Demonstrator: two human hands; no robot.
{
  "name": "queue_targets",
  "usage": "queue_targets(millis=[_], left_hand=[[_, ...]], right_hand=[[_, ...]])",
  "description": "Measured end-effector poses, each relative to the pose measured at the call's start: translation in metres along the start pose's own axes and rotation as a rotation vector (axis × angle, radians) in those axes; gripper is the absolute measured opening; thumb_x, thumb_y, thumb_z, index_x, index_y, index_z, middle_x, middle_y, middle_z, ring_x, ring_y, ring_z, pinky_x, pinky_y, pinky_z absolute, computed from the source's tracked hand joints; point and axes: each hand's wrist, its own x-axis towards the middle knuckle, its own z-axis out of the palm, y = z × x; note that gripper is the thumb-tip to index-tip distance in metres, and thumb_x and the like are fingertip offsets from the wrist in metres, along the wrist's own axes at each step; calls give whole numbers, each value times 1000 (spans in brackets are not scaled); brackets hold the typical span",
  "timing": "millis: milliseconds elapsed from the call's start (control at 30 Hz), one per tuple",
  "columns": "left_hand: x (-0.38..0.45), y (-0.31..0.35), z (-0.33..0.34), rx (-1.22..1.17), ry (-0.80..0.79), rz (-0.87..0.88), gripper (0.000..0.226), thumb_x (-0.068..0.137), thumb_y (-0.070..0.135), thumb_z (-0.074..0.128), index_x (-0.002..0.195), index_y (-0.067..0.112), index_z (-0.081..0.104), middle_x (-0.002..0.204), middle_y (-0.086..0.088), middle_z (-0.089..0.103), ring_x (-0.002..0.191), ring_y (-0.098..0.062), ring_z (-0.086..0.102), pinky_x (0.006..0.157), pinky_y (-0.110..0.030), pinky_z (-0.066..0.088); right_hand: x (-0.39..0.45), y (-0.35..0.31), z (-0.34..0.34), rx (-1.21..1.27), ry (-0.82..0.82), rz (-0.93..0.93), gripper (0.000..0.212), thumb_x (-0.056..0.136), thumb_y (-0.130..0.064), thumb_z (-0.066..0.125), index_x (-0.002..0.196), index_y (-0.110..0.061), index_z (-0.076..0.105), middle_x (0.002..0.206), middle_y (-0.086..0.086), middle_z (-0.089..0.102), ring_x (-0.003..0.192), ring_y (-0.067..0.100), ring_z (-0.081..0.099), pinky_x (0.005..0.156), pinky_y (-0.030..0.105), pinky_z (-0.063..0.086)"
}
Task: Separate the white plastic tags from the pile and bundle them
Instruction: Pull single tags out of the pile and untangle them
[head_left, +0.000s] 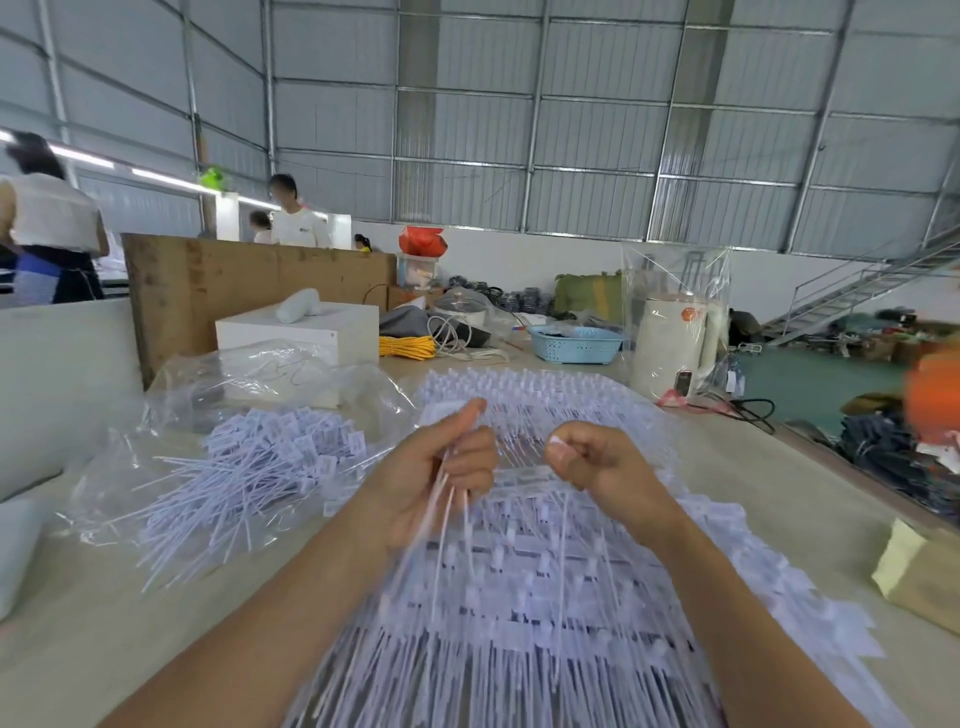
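Gripping a few thin tags (light, springy; best held mid-stem), left hand; right hand pinches another.

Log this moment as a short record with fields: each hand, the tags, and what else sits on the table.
left hand: grips a few white tags by their strips
right hand: fingers curled, pinching at the tag pile
tag pile: spread under both hands
loose tags: heaped on a clear plastic bag, left of the pile
table: also holds a blue basket and yellow cord
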Motion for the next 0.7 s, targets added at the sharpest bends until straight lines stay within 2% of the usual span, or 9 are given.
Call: queue_targets(millis=[67,133,233,300,367,500,633,700], left_hand=[[-1,1,-6,-86,60,68,65,34,-11,85,84,8,48,54,-1,37,38,-8,35,36,-17,30],[-3,5,-4,-175,80,138,68,28,-17,75,83,9,44,60,-4,38,41,-11,35,39,-20,29],[-7,19,10,-220,117,279,50,37,-13,58,79,10,42,64,-5,38,42,-11,34,40,-19,28],[-13,33,19,-255,120,390,34,47,-7,42,77,9,43,64,-5,40,43,-11,33,41,-19,27],[-18,49,24,-286,113,500,28,53,-3,32,75,6,46,65,-6,41,45,-11,32,44,-19,27],[-27,79,27,-136,190,652,30,58,0,21,80,10,39,66,-5,42,47,-9,33,46,-17,28],[-30,88,15,94,348,603,36,54,-5,20,82,11,36,71,-4,38,52,-9,32,50,-16,26],[-31,88,3,177,420,568,37,60,-11,16,82,11,35,72,-4,39,53,-9,34,54,-19,25]], right_hand=[[1,2,12,-88,-40,14,22,92,-4,56,70,-7,57,63,-6,48,58,2,43,61,15,36],[0,9,14,-141,-47,23,19,91,-5,58,73,-1,61,67,2,53,64,9,48,64,19,38],[-3,15,12,-155,-67,60,19,91,-8,60,77,5,63,71,14,55,68,18,51,69,28,41],[-4,16,15,-204,-117,63,19,91,-9,59,77,4,63,73,20,57,69,21,51,69,31,42],[-4,16,18,-264,-144,49,19,91,-9,59,79,5,63,78,25,59,71,23,53,69,31,42],[-3,14,20,-266,-121,28,19,91,-7,59,72,-6,62,72,13,59,69,22,55,70,31,42],[1,13,21,-250,-7,4,15,90,-8,60,77,-1,63,76,19,60,72,33,56,70,35,43],[3,13,21,-244,-6,-3,15,90,-9,60,76,-3,63,76,19,60,74,33,57,70,33,43]])
